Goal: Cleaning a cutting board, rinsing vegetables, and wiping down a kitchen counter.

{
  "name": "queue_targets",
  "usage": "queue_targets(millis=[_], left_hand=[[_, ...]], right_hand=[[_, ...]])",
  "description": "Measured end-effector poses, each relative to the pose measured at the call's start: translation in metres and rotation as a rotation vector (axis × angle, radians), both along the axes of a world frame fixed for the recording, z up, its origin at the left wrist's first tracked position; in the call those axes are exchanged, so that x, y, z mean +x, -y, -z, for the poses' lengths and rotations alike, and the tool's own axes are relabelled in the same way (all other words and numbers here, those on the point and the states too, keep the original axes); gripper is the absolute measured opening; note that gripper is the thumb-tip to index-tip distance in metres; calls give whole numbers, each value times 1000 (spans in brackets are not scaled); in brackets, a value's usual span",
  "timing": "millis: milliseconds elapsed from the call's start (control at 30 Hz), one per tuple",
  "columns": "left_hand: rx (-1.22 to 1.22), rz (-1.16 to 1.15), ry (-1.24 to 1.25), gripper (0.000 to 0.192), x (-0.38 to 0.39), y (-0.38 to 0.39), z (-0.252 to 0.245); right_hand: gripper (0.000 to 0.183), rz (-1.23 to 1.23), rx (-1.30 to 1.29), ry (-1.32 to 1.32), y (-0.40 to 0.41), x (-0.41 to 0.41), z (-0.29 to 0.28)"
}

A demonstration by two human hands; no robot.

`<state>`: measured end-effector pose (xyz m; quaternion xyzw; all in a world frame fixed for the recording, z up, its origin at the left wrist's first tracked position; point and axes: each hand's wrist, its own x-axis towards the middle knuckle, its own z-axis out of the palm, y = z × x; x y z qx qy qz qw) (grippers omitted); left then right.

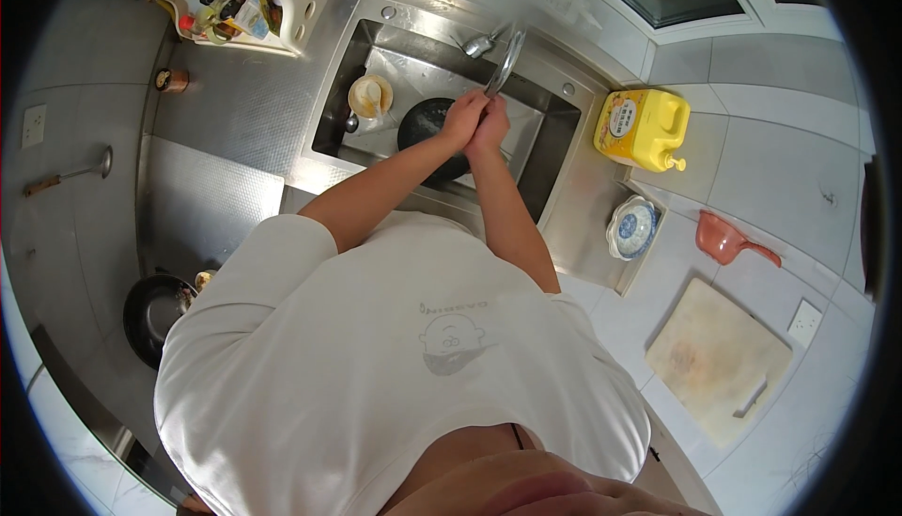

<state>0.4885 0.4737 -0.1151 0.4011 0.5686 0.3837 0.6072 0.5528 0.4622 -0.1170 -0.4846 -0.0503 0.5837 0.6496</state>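
In the stainless steel sink [324, 118], my left hand [465, 120] and my right hand [491, 127] press together just below the end of the curved metal faucet spout [509, 58]. Both hands hang over the right part of a round black pan [423, 125], which lies in the basin. My fingers are tucked between the hands, so whether they hold anything is hidden. Left of the pan sits a small pale yellow bowl [370, 96] with a whitish, clear-looking thing in it. A small round metal piece [351, 124] lies close to that bowl.
A white plastic rack [289, 1] of bottles and tools stands back left, with a small jar [172, 80] nearby. On the right are a yellow jug [638, 128], blue-and-white dishes [632, 227], a pink dipper [726, 237] and a cutting board [719, 361]. A black wok [151, 315] is at left.
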Motion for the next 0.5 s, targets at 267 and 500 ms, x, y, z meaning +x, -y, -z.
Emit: queue_targets(millis=[267,500], left_hand=[[88,-108,-45,32,13,3,-18],[192,-249,-178,40,22,3,-8]], right_hand=[[47,-80,6,-139,8,2,-16],[58,-28,117,-20,13,-3,-18]])
